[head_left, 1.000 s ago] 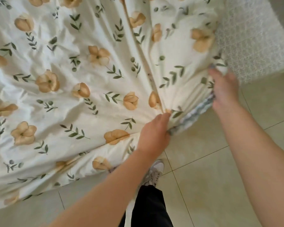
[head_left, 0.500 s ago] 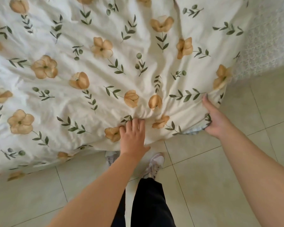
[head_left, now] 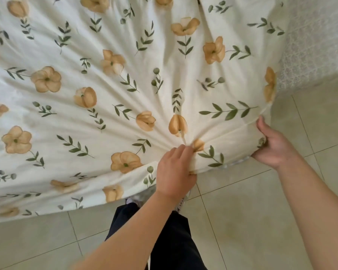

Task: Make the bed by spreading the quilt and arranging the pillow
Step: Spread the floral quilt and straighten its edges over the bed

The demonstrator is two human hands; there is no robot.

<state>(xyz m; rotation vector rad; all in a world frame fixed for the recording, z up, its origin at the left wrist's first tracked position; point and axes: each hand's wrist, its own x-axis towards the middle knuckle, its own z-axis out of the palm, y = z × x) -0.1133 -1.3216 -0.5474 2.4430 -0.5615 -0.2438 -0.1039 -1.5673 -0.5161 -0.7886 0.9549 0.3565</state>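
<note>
While the left hand (head_left: 175,168) pinches gathered floral quilt (head_left: 98,90) and the right hand (head_left: 272,147) grips its four-o'clock corner, spreading continues; next, pull taut.

Quilt (head_left: 109,98) matt cotton-like cloth (creased); floor (head_left: 252,221) glossy tile

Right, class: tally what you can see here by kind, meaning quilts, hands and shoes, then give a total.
Quilts: 1, the floral quilt
Hands: 2, the left hand and right hand, both gripping the quilt
Shoes: 2, partly hidden, left shoe and right shoe
Total: 5
</note>
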